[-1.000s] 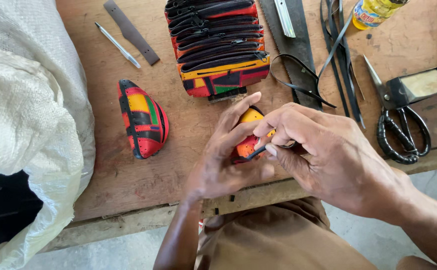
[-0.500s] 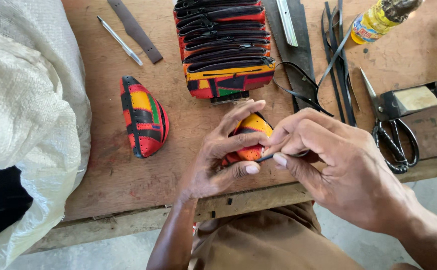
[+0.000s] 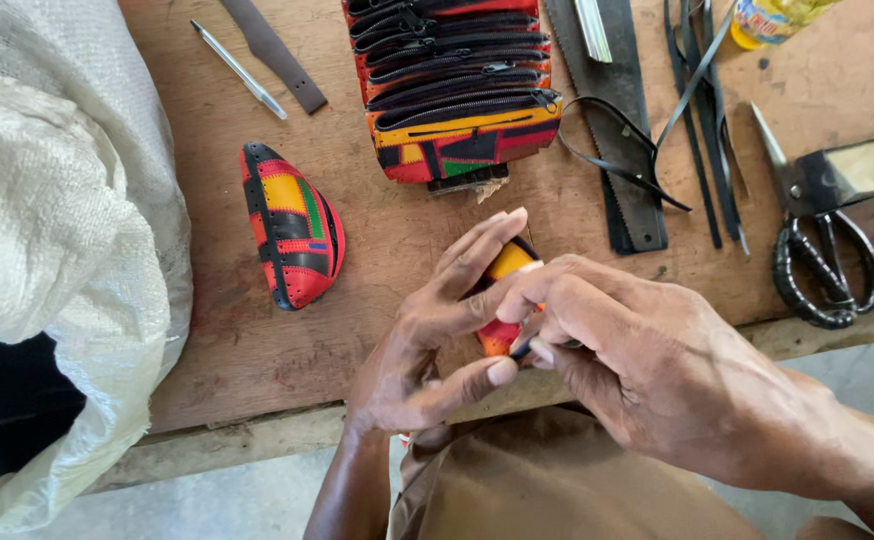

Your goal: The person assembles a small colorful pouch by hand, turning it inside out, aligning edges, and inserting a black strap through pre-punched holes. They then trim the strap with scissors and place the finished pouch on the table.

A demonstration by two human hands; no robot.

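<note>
At the near edge of the wooden workbench (image 3: 257, 360), the left hand (image 3: 427, 350) cradles a small orange-and-red pouch (image 3: 505, 300), and the right hand (image 3: 647, 370) has slid closer over it since a second ago, pinching something dark at its lower end. Fingers hide most of the pouch; that dark tool is unclear. A finished pouch (image 3: 292, 225) lies left.

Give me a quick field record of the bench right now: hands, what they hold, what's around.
left hand: grips small colourful pouch
right hand: fingertips pinch at the pouch's lower end; what they hold is hidden
finished pouch: lies apart, left of the hands
pouch stack: behind the hands
scissors: right edge of bench
saw blade: beside the stack
white sack: far left
</note>
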